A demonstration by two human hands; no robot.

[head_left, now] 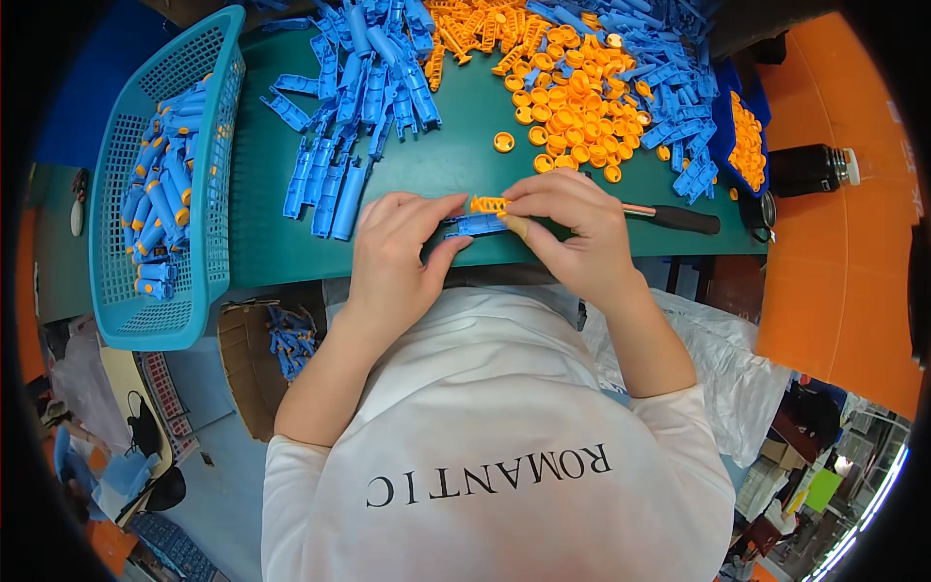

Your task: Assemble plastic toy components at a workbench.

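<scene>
Near the table's front edge, my left hand (400,247) holds the left end of a blue plastic half-shell (475,225) between thumb and fingers, its hollow side up. My right hand (572,228) is closed on a small orange ribbed plastic piece (488,205), just above the far side of the shell. The right thumb lies by the shell's right end; whether it presses on it is hard to tell. Beyond the hands lie a pile of round orange caps (572,107), blue half-shells (359,78) and more orange ribbed pieces (475,24).
A turquoise basket (221,184) at the left holds blue parts with orange ends. Right of my hand lies a dark-handled tool (684,219). A blue bin (722,136) of orange pieces and a black bottle (805,170) stand farther right. Below the table is a cardboard box (244,364).
</scene>
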